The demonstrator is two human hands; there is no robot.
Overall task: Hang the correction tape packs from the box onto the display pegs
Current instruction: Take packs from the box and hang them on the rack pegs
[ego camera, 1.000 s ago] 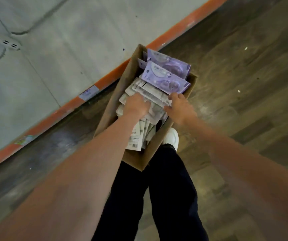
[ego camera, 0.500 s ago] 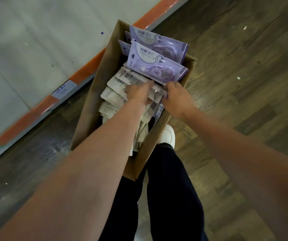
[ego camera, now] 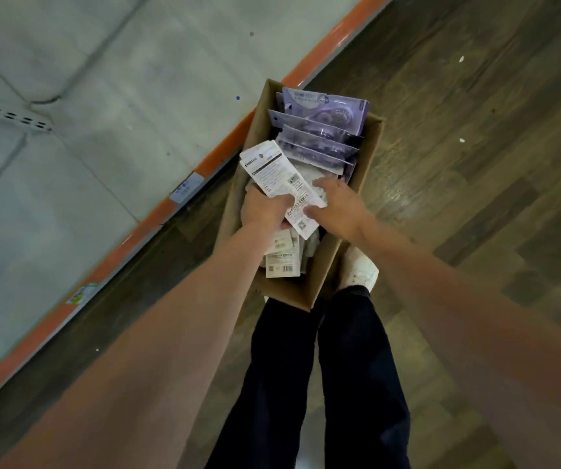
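Observation:
An open cardboard box (ego camera: 323, 275) stands on the floor in front of my feet. Several purple correction tape packs (ego camera: 323, 130) stand upright at its far end, and white-backed packs (ego camera: 281, 262) lie at the near end. My left hand (ego camera: 265, 209) grips a small bundle of packs (ego camera: 279, 179), white printed backs up, raised above the box's left side. My right hand (ego camera: 338, 206) pinches the bundle's lower right edge over the middle of the box. No display pegs are in view.
A pale grey base shelf (ego camera: 86, 113) with an orange front rail (ego camera: 204, 167) and price labels runs diagonally to the left of the box. Dark wood-look flooring (ego camera: 475, 147) lies to the right. My legs and a white shoe (ego camera: 360, 269) are just behind the box.
Both hands were down among the packs in the box. Now the left hand has lifted a bundle of packs up and out, turned white-back up, with the right hand on its edge.

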